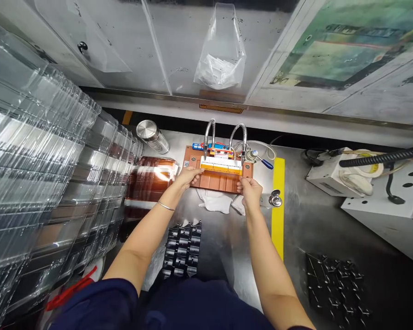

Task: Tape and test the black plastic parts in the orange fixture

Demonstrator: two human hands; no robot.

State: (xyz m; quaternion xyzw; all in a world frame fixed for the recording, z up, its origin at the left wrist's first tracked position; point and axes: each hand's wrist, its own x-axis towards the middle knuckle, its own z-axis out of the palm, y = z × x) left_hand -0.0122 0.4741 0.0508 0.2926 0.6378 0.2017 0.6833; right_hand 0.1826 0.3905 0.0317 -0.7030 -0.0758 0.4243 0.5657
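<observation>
A brushed steel bench (pixel 313 220) fills the head view, running from the person's dark blue lap out to a far wall of metal panels where a clear plastic bag (pixel 221 55) hangs with small white packets in it. A yellow tape stripe (pixel 278 201) runs near-to-far right of centre. On the left rises a tall bank of stacked clear plastic trays (pixel 37 174), and a steel canister (pixel 153 136) lies on its side behind them. Far centre sits a reddish-brown fixture plate (pixel 220 181) with two flexible metal goosenecks (pixel 239 135) arching over it. Across the plate's far half lies a long white and yellow strip part (pixel 221 165), seated crosswise under the nozzles. The left hand (pixel 187 176) pinches the strip's left end, and the right hand (pixel 250 190) closes its fingers at the plate's near right corner, just below the strip's right end (whether it grips the strip itself or only the plate I cannot tell). The strip looks light, thin and fairly stiff, probably brittle along its fine row of contacts, so the two ends seem the safest places to hold it, kept level. A white cloth (pixel 215 201) lies crumpled just near of the plate. Black moulded trays (pixel 182 250) sit between the forearms and another black tray (pixel 333 284) at near right, with white equipment boxes (pixel 382 192) far right.
</observation>
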